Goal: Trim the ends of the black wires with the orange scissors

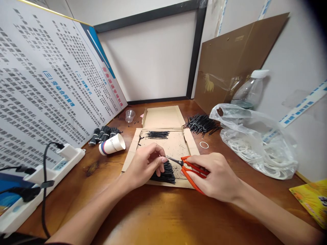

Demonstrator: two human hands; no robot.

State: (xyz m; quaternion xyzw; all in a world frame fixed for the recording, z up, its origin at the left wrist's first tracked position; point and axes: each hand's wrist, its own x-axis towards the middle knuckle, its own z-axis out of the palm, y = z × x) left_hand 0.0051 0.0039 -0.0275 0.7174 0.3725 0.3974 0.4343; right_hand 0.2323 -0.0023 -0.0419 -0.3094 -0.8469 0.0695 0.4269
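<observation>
My right hand (217, 173) is wrapped round the red handles of a pair of scissors (195, 170). The dark blades point left, their tips reaching the fingertips of my left hand (146, 161). My left thumb and fingers are pinched together; what they hold is too small and hidden to make out. Below that hand lies a pile of short black wire-like pieces (167, 173), partly covered by it. Another row of black pieces (157, 134) lies farther back in the open cardboard box (176, 139), where small dark scraps are scattered.
Loose black pieces (201, 123) heap behind right, near a white ring (204, 145) and a plastic bag of white bands (255, 149). Tied bundles (104, 133), a tipped paper cup (112, 145) and a clear cup (130, 116) stand left. A power strip (58, 173) edges the table.
</observation>
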